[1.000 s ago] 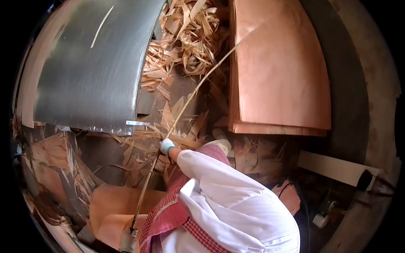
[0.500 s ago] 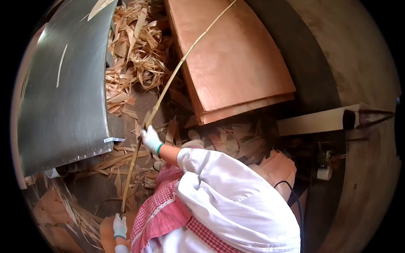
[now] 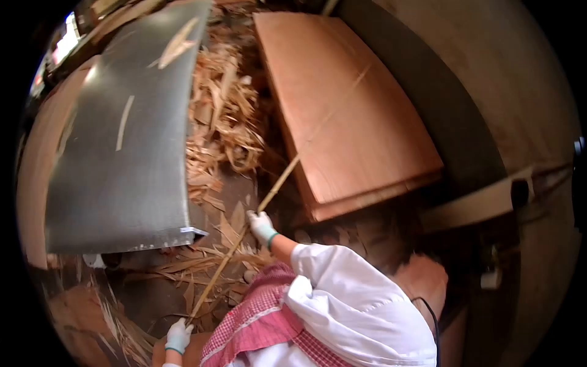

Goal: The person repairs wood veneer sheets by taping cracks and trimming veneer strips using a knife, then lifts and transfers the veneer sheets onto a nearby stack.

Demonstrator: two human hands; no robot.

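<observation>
A long, thin yellowish pole (image 3: 278,188), like a bamboo stick, runs slantwise from low left up over the stack of thin wood sheets (image 3: 348,116). My right hand (image 3: 263,228), in a white glove with a green cuff, is closed around the pole near its middle. Lower down, my left hand (image 3: 178,337), gloved the same way, grips its near end. The far part of the pole is blurred against the reddish-brown sheets.
On the left stands a large grey sloping metal sheet (image 3: 128,165) with wood strips on it. A heap of wood shavings (image 3: 226,122) fills the gap beside the stack. Scraps litter the floor, and a pale beam (image 3: 471,205) juts in at right.
My view has shifted, so the metal sheet and stack appear lower and further right. The pole leans more to the right, with its far part across the stack. Both hands keep hold of it.
</observation>
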